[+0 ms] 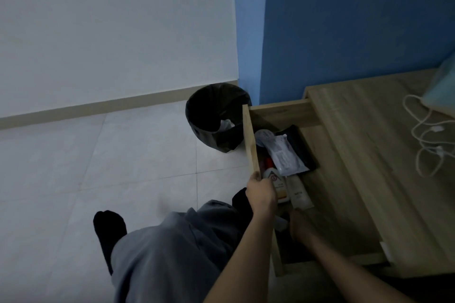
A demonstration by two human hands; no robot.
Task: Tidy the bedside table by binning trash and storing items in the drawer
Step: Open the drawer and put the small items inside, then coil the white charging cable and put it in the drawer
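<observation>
Here the drawer [278, 115] of the wooden bedside table [364, 155] stands pulled out toward the floor side, and the left hand [261, 192] has its grip closed over the top edge of the drawer front [250, 140], near that panel's near end. The right hand [301, 225] is down inside the drawer at its near end, dim and blurred (whether its grip is open or closed on anything cannot be told). Lying in the drawer are a black flat case [301, 147] toward the far end, a clear plastic packet [285, 155] across it, and two pale tubes [299, 192] side by side just beyond the right hand. A black-lined bin [216, 115] stands on the tiled floor by the drawer's far corner, against the blue wall, with a scrap of white trash [227, 124] inside. On the table top, near its right edge, a white cable [428, 140] lies in loose loops.
</observation>
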